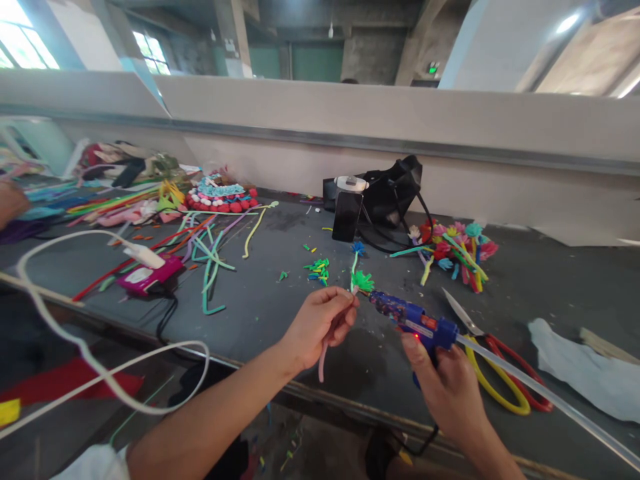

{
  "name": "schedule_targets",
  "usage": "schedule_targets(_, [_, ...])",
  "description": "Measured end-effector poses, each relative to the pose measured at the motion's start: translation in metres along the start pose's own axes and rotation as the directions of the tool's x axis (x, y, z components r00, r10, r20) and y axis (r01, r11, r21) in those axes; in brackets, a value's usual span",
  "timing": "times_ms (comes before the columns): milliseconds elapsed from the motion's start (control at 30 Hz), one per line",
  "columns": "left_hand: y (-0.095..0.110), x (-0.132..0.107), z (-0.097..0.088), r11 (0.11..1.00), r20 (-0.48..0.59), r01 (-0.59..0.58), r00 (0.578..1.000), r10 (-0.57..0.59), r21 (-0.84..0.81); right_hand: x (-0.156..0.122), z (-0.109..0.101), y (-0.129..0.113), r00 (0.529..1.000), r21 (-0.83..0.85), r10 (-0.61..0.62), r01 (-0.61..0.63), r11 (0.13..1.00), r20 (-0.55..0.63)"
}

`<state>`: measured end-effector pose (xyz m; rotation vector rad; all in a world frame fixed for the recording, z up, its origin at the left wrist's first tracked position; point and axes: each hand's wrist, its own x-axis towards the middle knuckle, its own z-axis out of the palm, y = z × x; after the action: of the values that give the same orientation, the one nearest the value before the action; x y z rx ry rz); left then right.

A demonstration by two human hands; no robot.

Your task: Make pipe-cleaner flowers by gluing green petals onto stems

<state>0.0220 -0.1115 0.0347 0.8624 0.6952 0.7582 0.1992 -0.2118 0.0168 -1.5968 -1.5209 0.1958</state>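
My left hand [325, 320] pinches a pale pink pipe cleaner [323, 363], whose free end hangs below the fingers. My right hand [445, 373] is wrapped round a blue glue gun [410, 317] with a red light lit and a long clear glue stick [540, 387] running out of its back. Its nozzle points left, close to my left fingertips. Just beyond the fingertips is a green pipe-cleaner flower [363, 282], with a blue flower [358, 249] on a pale green stem behind it. Whether nozzle and pipe cleaner touch, I cannot tell.
Red-and-yellow-handled scissors [500, 373] lie right of the glue gun. Small green and yellow pieces [319, 270] are scattered mid-table. Finished flowers [460, 253], a black bag [395, 193] and a phone [347, 215] stand behind. A purple power strip [150, 275] with a white cable lies left; another person's hand [11, 201] shows far left.
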Motion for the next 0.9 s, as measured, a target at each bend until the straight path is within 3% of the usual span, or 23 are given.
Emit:
schedule_targets(300, [-0.002,0.001,-0.001,0.995,-0.079,-0.053,0.995,0.059,0.081,-0.001,0.002,-0.002,1.0,0.024,0.017,-0.016,1.0,-0.02])
schedule_targets(467, [-0.002,0.001,-0.002,0.997,-0.098,-0.048,0.994,0.053,0.055,-0.003,0.004,0.006,0.985,0.128,0.157,-0.165,0.978,0.066])
schedule_targets(533, [-0.001,0.003,-0.003,0.998,-0.102,-0.052,0.993,0.053,0.02,-0.003,0.006,0.009,0.949,0.232,0.275,-0.305,0.924,0.152])
schedule_targets(667, [0.002,0.006,-0.008,0.993,-0.155,-0.103,0.984,0.092,-0.061,0.003,0.006,0.014,0.81,0.434,0.462,-0.584,0.686,0.361])
schedule_targets(767, [0.005,0.008,-0.012,0.984,-0.197,-0.163,0.969,0.146,-0.072,0.01,0.003,0.019,0.751,0.471,0.509,-0.66,0.585,0.421])
schedule_targets(900, [0.008,0.007,-0.016,0.978,-0.211,-0.198,0.961,0.179,-0.072,0.016,-0.001,0.029,0.677,0.399,0.552,-0.734,0.549,0.487])
